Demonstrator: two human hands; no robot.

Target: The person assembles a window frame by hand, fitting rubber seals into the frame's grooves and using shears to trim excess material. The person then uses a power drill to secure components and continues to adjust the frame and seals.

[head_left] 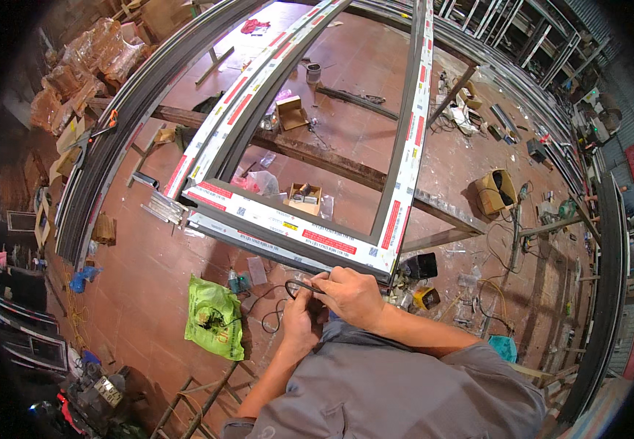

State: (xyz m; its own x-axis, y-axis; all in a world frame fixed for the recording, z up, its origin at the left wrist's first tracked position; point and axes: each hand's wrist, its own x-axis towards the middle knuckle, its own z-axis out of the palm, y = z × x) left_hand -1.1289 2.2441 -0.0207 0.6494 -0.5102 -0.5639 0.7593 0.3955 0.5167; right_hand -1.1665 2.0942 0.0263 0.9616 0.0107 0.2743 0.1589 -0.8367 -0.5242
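My left hand (299, 323) and my right hand (353, 295) are close together in front of my body, both with closed fingers. Between them they grip a thin black rubber strip (291, 287), which bends in a loop at the fingertips. Slack dark coils hang below and left of my left hand, toward a bright green plastic bag (214, 329) on the floor. Just beyond my hands lies the near end of a large dark frame (295, 228), its faces covered in white film with red labels. My right hand is near the frame's lower right corner.
A wooden beam (324, 159) crosses under the frame. Long dark profiles (123, 139) are stacked at left, others (609, 278) at right. A cardboard box (496, 192), a black container (421, 265) and a power tool (239, 282) stand on the tiled floor, with loose cords.
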